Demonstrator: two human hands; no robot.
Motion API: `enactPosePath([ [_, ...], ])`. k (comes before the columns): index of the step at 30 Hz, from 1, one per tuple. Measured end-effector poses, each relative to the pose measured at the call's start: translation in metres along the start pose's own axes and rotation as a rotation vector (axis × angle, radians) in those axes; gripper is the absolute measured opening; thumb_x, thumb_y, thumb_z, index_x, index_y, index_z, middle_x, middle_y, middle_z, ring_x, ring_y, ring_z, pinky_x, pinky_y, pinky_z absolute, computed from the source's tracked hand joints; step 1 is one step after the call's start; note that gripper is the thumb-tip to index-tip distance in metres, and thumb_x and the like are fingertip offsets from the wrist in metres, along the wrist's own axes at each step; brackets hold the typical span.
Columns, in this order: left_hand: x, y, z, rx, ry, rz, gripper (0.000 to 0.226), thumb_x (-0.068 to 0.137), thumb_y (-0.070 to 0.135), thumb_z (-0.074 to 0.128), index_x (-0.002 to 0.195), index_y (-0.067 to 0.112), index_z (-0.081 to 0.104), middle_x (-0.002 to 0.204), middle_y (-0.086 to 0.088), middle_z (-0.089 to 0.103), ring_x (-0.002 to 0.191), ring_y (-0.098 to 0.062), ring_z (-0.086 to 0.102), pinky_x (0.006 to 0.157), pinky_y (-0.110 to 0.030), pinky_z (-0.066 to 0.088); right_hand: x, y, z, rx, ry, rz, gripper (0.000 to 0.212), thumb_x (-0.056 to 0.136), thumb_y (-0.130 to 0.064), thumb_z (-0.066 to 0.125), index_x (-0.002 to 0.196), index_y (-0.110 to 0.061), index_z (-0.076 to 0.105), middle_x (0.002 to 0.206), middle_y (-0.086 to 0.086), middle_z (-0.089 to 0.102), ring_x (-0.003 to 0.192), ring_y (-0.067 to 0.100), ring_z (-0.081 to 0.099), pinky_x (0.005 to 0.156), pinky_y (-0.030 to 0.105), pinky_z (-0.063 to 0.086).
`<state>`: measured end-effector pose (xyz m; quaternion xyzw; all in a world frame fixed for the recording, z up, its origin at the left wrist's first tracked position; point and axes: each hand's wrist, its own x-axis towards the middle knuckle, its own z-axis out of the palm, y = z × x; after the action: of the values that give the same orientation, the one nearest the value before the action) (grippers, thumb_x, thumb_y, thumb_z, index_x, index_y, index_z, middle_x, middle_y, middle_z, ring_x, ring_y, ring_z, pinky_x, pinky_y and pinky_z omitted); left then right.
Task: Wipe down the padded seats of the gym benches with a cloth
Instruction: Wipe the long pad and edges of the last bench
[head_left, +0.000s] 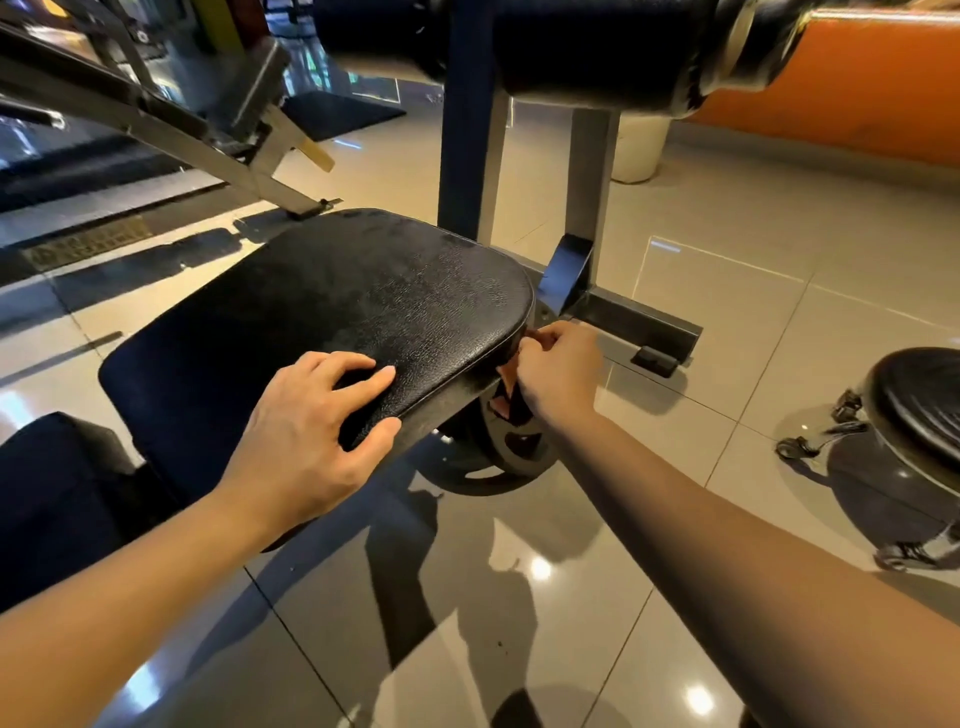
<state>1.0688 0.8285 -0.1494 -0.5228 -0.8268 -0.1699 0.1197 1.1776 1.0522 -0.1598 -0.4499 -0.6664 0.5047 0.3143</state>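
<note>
Head view: left hand (306, 431) spreads fingers (363, 387) on pebbled black seat (337, 291); right hand (558, 371) pinches reddish cloth (505, 382).

Two hands are in view: the left hand (306, 431) and the right hand (558, 374). One cloth (505, 384) (only reddish scraps of it show at the right hand). Three dark cushions: the padded seat (332, 312), a second pad (57, 483) at lower left and a round stool top (919, 400) at right. One roller pad (571, 47) overhead. One weight plate (498, 460) beneath the seat. Two posts: a dark upright (467, 145), a grey upright (592, 171).
</note>
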Motion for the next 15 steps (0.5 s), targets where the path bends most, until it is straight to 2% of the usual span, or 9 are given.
enactPosePath([
  [2, -0.001, 0.000, 0.000, -0.001, -0.001, -0.001, 0.059, 0.092, 0.058, 0.048, 0.138, 0.024, 0.063, 0.133, 0.007, 0.058, 0.124, -0.014, 0.050, 0.101, -0.035, 0.040, -0.013, 0.005, 0.000, -0.073, -0.070, -0.082, 0.018, 0.100, -0.014, 0.058, 0.086, -0.018, 0.069, 0.073, -0.010, 0.062, 0.062, 0.000, 0.063, 0.052, 0.007, 0.042],
  [4, -0.001, 0.000, 0.000, -0.002, 0.003, 0.003, 0.059, 0.092, 0.058, 0.047, 0.137, 0.024, 0.064, 0.133, 0.006, 0.058, 0.124, -0.015, 0.050, 0.100, -0.035, 0.041, -0.012, 0.006, -0.006, -0.142, -0.103, -0.123, 0.013, 0.099, -0.015, 0.061, 0.091, -0.020, 0.071, 0.075, -0.016, 0.058, 0.070, -0.001, 0.057, 0.059, 0.010, 0.036],
  [8, -0.001, 0.001, 0.001, 0.005, 0.011, 0.008, 0.058, 0.092, 0.058, 0.047, 0.137, 0.023, 0.064, 0.131, 0.006, 0.059, 0.123, -0.015, 0.050, 0.098, -0.034, 0.041, 0.006, 0.001, -0.010, -0.122, 0.016, -0.057, 0.014, 0.099, -0.013, 0.059, 0.093, -0.019, 0.070, 0.074, -0.016, 0.055, 0.074, 0.004, 0.059, 0.053, 0.009, 0.035],
  [11, -0.001, 0.001, 0.000, 0.001, 0.006, 0.008, 0.058, 0.092, 0.057, 0.047, 0.136, 0.023, 0.064, 0.131, 0.006, 0.059, 0.123, -0.016, 0.051, 0.099, -0.036, 0.042, -0.011, 0.003, -0.002, -0.155, -0.032, -0.142, 0.015, 0.100, -0.014, 0.058, 0.092, -0.019, 0.070, 0.075, -0.014, 0.057, 0.074, 0.004, 0.059, 0.057, 0.008, 0.037],
  [13, -0.002, 0.001, -0.001, -0.010, 0.012, 0.005, 0.059, 0.092, 0.057, 0.047, 0.136, 0.023, 0.064, 0.131, 0.005, 0.059, 0.123, -0.016, 0.051, 0.099, -0.037, 0.043, -0.025, 0.007, 0.000, -0.236, -0.100, -0.232, 0.015, 0.098, -0.015, 0.061, 0.093, -0.018, 0.075, 0.080, -0.009, 0.064, 0.073, 0.004, 0.056, 0.069, 0.015, 0.040],
  [15, -0.002, 0.002, 0.000, -0.008, 0.016, 0.003, 0.060, 0.092, 0.058, 0.045, 0.137, 0.023, 0.064, 0.132, 0.006, 0.059, 0.123, -0.015, 0.050, 0.099, -0.036, 0.041, -0.022, 0.009, -0.002, -0.241, -0.089, -0.212, 0.015, 0.097, -0.015, 0.061, 0.092, -0.020, 0.075, 0.082, -0.007, 0.064, 0.073, 0.003, 0.054, 0.077, 0.024, 0.041],
])
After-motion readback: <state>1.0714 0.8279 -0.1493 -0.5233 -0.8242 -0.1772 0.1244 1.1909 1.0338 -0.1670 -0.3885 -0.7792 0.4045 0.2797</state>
